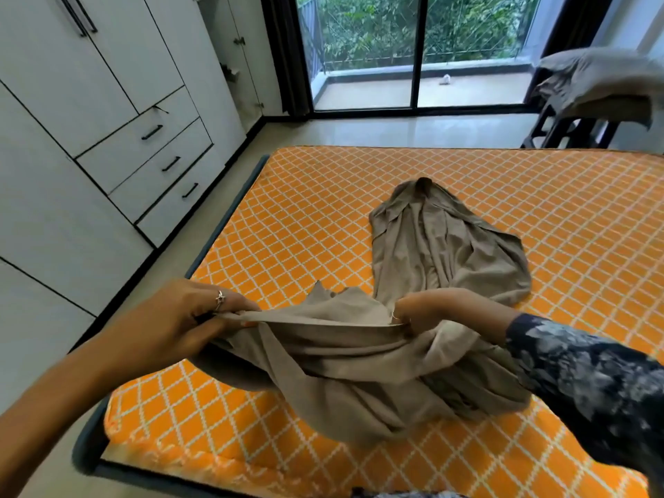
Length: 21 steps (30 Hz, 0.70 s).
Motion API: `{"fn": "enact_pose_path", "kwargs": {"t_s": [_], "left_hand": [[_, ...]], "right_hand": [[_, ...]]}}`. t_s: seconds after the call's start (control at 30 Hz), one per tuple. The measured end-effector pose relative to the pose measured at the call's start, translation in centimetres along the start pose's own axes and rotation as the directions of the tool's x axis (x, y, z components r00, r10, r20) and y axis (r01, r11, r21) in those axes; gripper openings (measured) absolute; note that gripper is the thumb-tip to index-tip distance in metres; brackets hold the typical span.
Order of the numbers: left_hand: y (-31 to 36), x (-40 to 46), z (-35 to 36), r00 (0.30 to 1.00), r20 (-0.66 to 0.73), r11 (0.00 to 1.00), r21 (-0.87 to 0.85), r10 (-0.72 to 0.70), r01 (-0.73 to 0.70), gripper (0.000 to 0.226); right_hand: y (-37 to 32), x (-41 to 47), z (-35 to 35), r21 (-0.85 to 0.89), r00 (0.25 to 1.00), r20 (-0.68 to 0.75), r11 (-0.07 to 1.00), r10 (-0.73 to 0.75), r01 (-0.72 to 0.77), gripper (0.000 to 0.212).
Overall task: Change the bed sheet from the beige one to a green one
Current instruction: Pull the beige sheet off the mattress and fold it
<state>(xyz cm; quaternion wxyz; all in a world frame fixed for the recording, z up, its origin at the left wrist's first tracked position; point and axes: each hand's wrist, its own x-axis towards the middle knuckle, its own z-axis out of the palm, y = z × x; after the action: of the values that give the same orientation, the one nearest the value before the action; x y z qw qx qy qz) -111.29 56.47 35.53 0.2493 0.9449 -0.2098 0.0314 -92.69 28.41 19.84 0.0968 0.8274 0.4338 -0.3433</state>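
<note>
The beige bed sheet [413, 253] lies bunched in a long crumpled heap across the bare orange mattress [557, 210] with its white diamond pattern. My left hand [187, 318], with a ring on one finger, grips one end of the sheet's edge. My right hand [445, 310] grips the same edge further right, and the edge is stretched taut between the two hands above the mattress. The rest of the sheet hangs below the hands and trails away toward the middle of the bed. No green sheet is in view.
White wardrobe doors and drawers [151, 152] line the left wall, with a strip of floor [201, 224] between them and the bed. A glass sliding door [416, 55] is at the far side. Beige pillows [603, 84] sit on a dark stool at the far right.
</note>
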Motion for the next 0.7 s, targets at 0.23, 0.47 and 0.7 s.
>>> {"fn": "enact_pose_path", "kwargs": {"t_s": [0.23,0.47,0.7], "left_hand": [[0.3,2.0,-2.7,0.978,-0.205,0.997,0.059,-0.038,0.052,0.025],[-1.2,4.3,-4.7,0.910,-0.411,0.993,0.076,-0.052,0.091,0.019],[-3.3,3.7,-3.3,0.930,-0.336,0.981,0.069,-0.150,0.183,0.021]], "right_hand": [[6.6,-4.2,-17.9,0.181,0.618,-0.757,0.977,0.210,-0.111,0.034],[4.2,-11.0,-19.8,0.269,-0.154,-0.955,0.959,0.254,-0.086,0.043],[8.1,-6.4,-11.6,0.234,0.513,-0.803,0.953,0.302,-0.195,0.022]]}}
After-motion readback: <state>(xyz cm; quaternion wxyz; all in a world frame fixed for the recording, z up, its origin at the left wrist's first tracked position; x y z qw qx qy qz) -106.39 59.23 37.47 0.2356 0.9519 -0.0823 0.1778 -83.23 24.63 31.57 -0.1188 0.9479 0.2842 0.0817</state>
